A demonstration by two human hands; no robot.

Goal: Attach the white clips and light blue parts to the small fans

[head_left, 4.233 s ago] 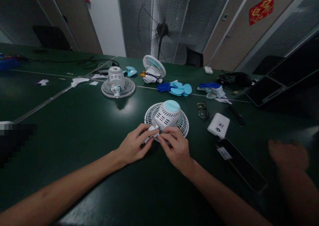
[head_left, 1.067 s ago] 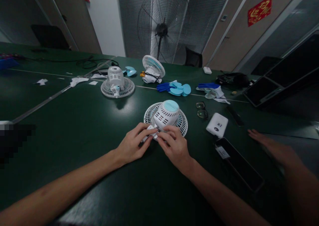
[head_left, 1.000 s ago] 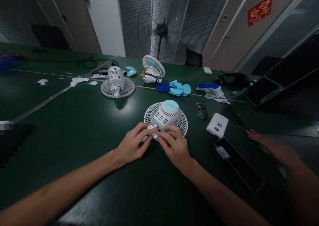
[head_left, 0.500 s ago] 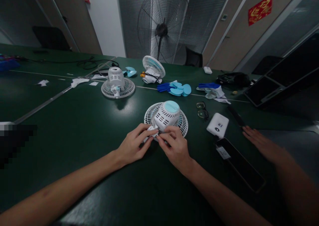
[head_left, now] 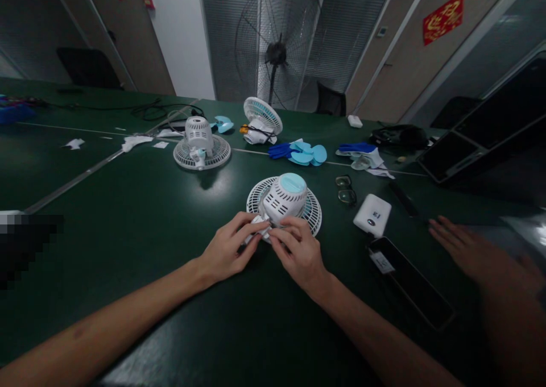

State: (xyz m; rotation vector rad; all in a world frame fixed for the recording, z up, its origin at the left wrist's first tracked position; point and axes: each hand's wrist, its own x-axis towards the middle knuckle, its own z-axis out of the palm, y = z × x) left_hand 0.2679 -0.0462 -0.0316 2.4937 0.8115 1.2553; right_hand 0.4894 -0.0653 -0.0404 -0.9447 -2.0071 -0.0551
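The fan (head_left: 284, 200) lies grille-down on the table (head_left: 140, 222). At the fan's near side, the left hand (head_left: 230, 245) and right hand (head_left: 302, 254) pinch its small white part (head_left: 260, 221) between their fingertips.

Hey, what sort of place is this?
Probably an office or meeting room: there's a large green table, slatted blinds beyond it, and a dark chair at the far side.

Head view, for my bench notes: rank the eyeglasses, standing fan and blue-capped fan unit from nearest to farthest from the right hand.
1. Blue-capped fan unit: just ahead of the right hand.
2. Eyeglasses: ahead, rightward.
3. Standing fan: in the background.
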